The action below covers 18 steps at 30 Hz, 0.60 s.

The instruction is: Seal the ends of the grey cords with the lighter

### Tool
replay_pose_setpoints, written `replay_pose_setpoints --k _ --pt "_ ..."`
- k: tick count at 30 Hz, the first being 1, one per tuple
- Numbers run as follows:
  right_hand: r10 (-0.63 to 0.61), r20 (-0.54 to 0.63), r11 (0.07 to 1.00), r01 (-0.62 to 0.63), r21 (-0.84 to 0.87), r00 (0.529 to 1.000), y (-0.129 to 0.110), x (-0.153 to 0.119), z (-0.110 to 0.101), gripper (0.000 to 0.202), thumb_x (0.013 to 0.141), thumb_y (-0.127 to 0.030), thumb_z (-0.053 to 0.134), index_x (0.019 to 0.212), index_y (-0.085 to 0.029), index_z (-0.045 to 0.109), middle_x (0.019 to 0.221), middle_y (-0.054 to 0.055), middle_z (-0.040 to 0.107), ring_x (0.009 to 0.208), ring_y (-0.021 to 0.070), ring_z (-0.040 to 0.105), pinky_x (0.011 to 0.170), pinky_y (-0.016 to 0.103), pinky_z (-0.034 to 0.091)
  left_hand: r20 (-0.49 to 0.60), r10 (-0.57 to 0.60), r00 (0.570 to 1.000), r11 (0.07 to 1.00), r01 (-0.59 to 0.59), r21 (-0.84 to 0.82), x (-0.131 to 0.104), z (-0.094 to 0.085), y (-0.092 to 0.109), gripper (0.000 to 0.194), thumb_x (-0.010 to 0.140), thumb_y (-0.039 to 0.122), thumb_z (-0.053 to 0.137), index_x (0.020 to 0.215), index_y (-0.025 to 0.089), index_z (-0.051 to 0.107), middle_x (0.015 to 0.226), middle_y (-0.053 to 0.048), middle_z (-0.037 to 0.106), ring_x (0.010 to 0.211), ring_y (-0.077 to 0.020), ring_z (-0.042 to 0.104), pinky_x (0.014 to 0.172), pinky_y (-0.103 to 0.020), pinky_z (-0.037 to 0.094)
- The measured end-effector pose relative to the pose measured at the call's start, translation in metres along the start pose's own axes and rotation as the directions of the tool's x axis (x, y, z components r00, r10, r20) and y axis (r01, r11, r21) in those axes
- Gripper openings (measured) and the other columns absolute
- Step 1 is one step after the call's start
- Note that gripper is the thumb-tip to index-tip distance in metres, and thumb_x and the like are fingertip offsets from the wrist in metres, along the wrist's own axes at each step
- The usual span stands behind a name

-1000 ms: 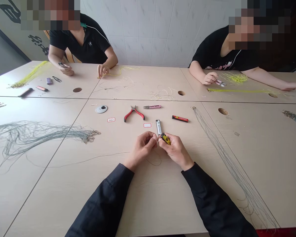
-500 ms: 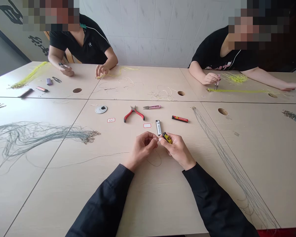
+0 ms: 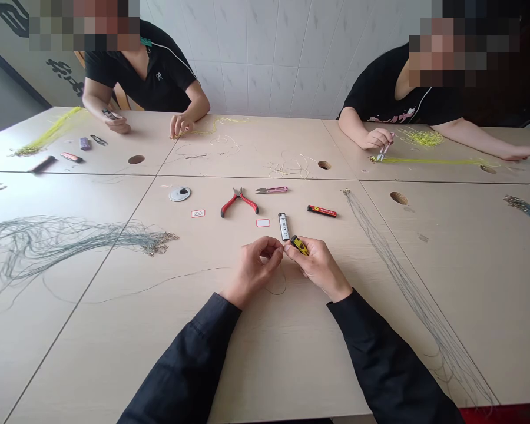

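My left hand (image 3: 257,265) is closed in a pinch on a thin grey cord (image 3: 159,285), which trails leftward over the table and also loops below my hands. Wrapped in my right hand (image 3: 324,268) is a yellow-and-black lighter (image 3: 300,245). The fingertips of both hands meet; the bit of cord between them is too small to make out. Just beyond them lies a white lighter (image 3: 283,227). Farther off are red-handled pliers (image 3: 239,203), pink thread snips (image 3: 271,190) and a red-and-black lighter (image 3: 322,211).
A bundle of grey cords (image 3: 115,235) with metal ends lies left, another bundle (image 3: 393,271) right. A round metal disc (image 3: 179,194) and red-edged labels (image 3: 198,213) lie near the pliers. Across the table (image 3: 291,365), two people handle yellow cords (image 3: 424,138). Round holes (image 3: 398,198) pierce the tabletop.
My hands keep almost the same hold, fingertips together. The view has shifted slightly. Across the table on the right, the co-worker's snips have tilted and moved a little left.
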State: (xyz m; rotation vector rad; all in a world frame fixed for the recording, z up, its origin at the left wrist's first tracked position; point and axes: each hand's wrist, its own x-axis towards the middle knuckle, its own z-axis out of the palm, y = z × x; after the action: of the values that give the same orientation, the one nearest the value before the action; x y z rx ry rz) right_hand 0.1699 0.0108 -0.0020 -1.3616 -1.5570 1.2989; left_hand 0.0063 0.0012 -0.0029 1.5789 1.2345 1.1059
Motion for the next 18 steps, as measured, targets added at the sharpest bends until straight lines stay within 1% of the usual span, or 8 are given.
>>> replay_pose_setpoints --k 4,8,10,13,18 --pt "-0.003 -0.009 1.000 0.003 0.003 1.000 -0.0003 -0.0001 0.0000 0.035 0.086 -0.051 0.058 0.079 -0.017 0.060 0.063 -0.004 0.043 0.047 0.0082 0.033 0.043 0.024 0.029 0.001 0.034 0.999 0.999 -0.034 0.024 -0.0007 0.0004 -0.0030 0.009 0.084 0.023 0.059 0.084 0.017 0.065 0.079 -0.002 0.070 0.069 -0.0124 0.063 0.067 -0.024 0.050" --pt "-0.002 -0.008 1.000 0.002 -0.010 1.000 -0.0017 -0.0007 -0.0006 0.035 0.086 -0.052 0.058 0.080 -0.018 0.060 0.063 -0.004 0.044 0.047 0.0085 0.034 0.043 0.024 0.030 -0.026 0.117 0.993 0.987 -0.113 0.116 -0.0013 0.0010 -0.0060 0.008 0.086 0.022 0.058 0.082 0.017 0.064 0.076 -0.001 0.069 0.067 -0.0112 0.062 0.067 -0.023 0.049" --pt "-0.005 -0.006 1.000 0.005 -0.006 1.000 -0.0021 -0.0009 -0.0010 0.034 0.086 -0.052 0.058 0.079 -0.018 0.059 0.063 -0.004 0.044 0.047 0.0085 0.034 0.043 0.024 0.029 -0.030 0.145 0.989 0.981 -0.139 0.137 -0.0014 0.0012 -0.0069 0.008 0.086 0.022 0.057 0.081 0.018 0.063 0.074 0.000 0.067 0.066 -0.0107 0.061 0.067 -0.023 0.049" --pt "-0.010 -0.013 1.000 0.010 0.003 1.000 -0.0018 -0.0009 -0.0010 0.034 0.086 -0.051 0.058 0.076 -0.018 0.057 0.061 -0.005 0.040 0.047 0.0082 0.032 0.043 0.024 0.028 -0.026 0.148 0.989 0.981 -0.144 0.128 -0.0014 0.0012 -0.0077 0.008 0.086 0.021 0.057 0.083 0.017 0.063 0.075 -0.001 0.068 0.066 -0.0106 0.061 0.067 -0.023 0.049" --pt "0.000 0.006 1.000 0.000 -0.005 1.000 -0.0014 -0.0007 -0.0003 0.033 0.086 -0.049 0.058 0.077 -0.018 0.058 0.061 -0.005 0.038 0.047 0.0080 0.032 0.043 0.023 0.027 -0.024 0.128 0.991 0.985 -0.124 0.123 -0.0014 0.0008 -0.0075 0.008 0.086 0.021 0.057 0.083 0.017 0.063 0.076 -0.001 0.068 0.067 -0.0107 0.061 0.068 -0.023 0.048"
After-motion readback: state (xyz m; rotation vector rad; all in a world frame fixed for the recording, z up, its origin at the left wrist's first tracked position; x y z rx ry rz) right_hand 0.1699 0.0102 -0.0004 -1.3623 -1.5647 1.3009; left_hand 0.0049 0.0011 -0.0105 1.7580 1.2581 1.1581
